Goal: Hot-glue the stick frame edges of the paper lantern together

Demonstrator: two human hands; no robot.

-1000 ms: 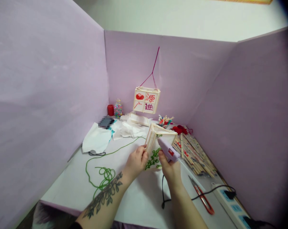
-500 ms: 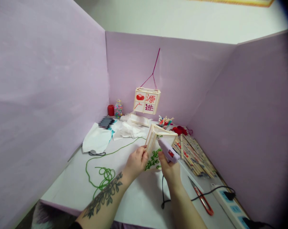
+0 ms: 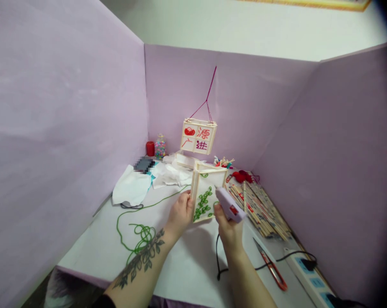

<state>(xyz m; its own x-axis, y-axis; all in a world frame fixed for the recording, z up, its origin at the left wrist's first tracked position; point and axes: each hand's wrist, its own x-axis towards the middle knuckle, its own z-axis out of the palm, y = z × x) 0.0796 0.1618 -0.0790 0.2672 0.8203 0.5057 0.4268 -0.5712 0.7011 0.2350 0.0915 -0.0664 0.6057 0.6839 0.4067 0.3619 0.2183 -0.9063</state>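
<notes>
My left hand [image 3: 181,211] grips the left edge of a wooden-framed paper lantern [image 3: 216,179], holding it upright above the table. Looped green cord [image 3: 203,205] forms a leafy pattern on the lantern's white panel facing me. In my right hand [image 3: 228,233] is a lilac hot glue gun [image 3: 230,205], its nozzle pointing up and left in front of the panel's right side. Whether the nozzle touches the panel I cannot tell. A black cable runs from below my right hand. Loose green cord [image 3: 142,235] lies coiled on the table left of my left forearm.
A second lantern [image 3: 199,137] with red characters hangs on a string at the back. Scissors [image 3: 272,265] and a power strip [image 3: 308,273] lie right, near a pile of sticks [image 3: 260,209]. White paper [image 3: 132,186], a bead jar [image 3: 160,147] and a red spool [image 3: 150,148] sit left.
The lantern has turned so its decorated panel faces me more squarely, and its top has come lower and left. The glue gun has shifted slightly right, away from the lantern's left edge.
</notes>
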